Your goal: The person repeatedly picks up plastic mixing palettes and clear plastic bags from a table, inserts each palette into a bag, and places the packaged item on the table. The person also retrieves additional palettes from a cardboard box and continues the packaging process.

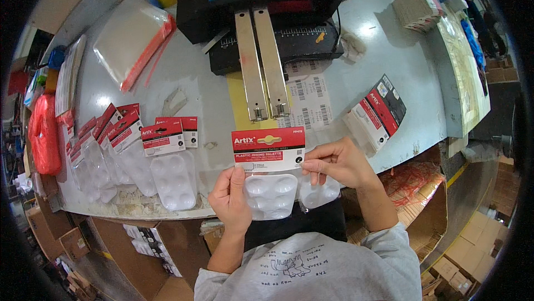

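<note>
White welled palette (271,196), seemingly bagged, hangs below a red-topped card (261,159) pinched between both curled hands (232,198) (342,162).

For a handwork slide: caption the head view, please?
Left hand and right hand hold a red-and-white header card above a white palette; more carded palettes lie at left on the bench.

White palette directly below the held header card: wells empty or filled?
Empty, it appears: the white palette below the red-and-white header card shows only bare plastic wells.
</note>
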The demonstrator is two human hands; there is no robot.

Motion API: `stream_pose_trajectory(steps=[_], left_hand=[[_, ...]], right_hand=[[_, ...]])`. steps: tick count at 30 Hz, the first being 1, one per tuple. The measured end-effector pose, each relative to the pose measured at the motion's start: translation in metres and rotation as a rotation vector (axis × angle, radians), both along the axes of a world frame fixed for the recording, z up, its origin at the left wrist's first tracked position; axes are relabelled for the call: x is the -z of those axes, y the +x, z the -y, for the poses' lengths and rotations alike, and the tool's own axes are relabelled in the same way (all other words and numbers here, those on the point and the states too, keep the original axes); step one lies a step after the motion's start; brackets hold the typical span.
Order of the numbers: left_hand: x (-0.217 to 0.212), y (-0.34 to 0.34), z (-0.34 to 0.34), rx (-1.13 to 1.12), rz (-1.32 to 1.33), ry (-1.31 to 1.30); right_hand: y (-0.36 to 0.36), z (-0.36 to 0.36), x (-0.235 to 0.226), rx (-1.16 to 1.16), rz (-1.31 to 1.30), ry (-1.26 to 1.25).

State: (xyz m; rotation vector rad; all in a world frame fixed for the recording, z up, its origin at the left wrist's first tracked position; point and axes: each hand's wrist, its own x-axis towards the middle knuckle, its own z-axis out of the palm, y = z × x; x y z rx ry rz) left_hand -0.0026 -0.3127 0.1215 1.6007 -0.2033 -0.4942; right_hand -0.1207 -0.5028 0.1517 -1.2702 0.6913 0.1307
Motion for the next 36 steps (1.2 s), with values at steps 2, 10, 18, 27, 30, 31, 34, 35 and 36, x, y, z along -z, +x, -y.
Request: stream_pose_trajectory(steps=[2, 10, 18, 27, 30, 31, 34, 35, 36], left_hand=[[-0.002, -0.001, -0.002, -0.002, -0.001, 0.008], [0.002, 0.011, 0.02, 0.105, 0.165, 0.251], [0.026, 0.043, 0.055, 0.092, 0.159, 0.194], [0.008, 0.071, 0.017, -0.02, 0.501, 0.656], [0.0, 0.073, 0.003, -0.238, 0.932, 0.862], [0.001, 0.066, 0.003, -0.311, 1.039, 0.898], [0.026, -0.002, 0.026, 0.274, 0.759, 0.601], [0.035, -0.018, 0.034, 0.388, 0.631, 0.479], [0.043, -0.031, 0.04, 0.338, 0.599, 0.46]], right_hand=[[-0.004, -0.004, 0.002, 0.024, 0.107, 0.025], [0.017, -0.014, 0.026, 0.26, 0.135, 0.235], [0.044, 0.0, 0.058, 0.474, 0.211, 0.19], [0.0, 0.039, 0.018, 0.492, 0.17, -1.203], [-0.044, 0.077, 0.014, 0.482, -0.149, -1.397], [-0.051, 0.081, 0.022, 0.377, -0.234, -1.433], [-0.062, 0.086, 0.043, 0.197, -0.472, -1.551], [-0.065, 0.086, 0.046, 0.209, -0.453, -1.536], [-0.066, 0.087, 0.048, 0.219, -0.396, -1.563]])
